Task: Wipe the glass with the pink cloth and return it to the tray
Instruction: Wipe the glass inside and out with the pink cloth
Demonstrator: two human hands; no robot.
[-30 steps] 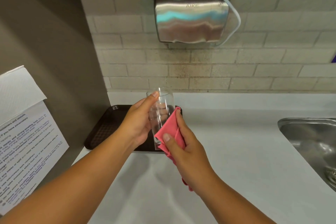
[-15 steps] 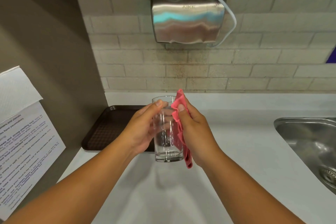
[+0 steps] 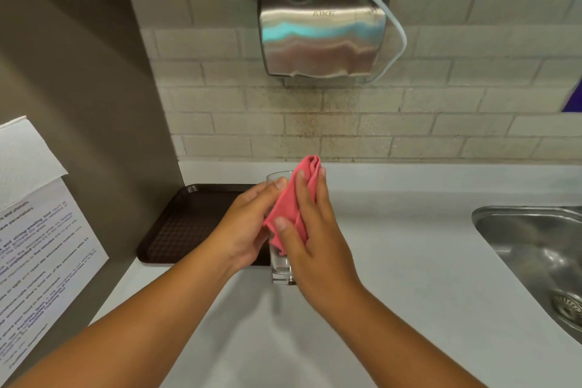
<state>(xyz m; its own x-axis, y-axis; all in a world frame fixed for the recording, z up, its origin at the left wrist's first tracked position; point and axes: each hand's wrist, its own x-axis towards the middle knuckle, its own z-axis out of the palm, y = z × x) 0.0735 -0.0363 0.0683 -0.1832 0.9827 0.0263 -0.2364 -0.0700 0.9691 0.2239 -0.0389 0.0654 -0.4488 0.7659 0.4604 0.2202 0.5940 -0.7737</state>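
the glass stands upright at the frame's centre, held above the counter, with the cloth draped over its near side. the left hand grips its left side, fingers curled round it; the right hand presses the cloth against it. the tray lies just left, behind the hands.

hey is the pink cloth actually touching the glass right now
Touching. In the head view the right hand presses the pink cloth flat against the side of the glass, which the left hand grips.
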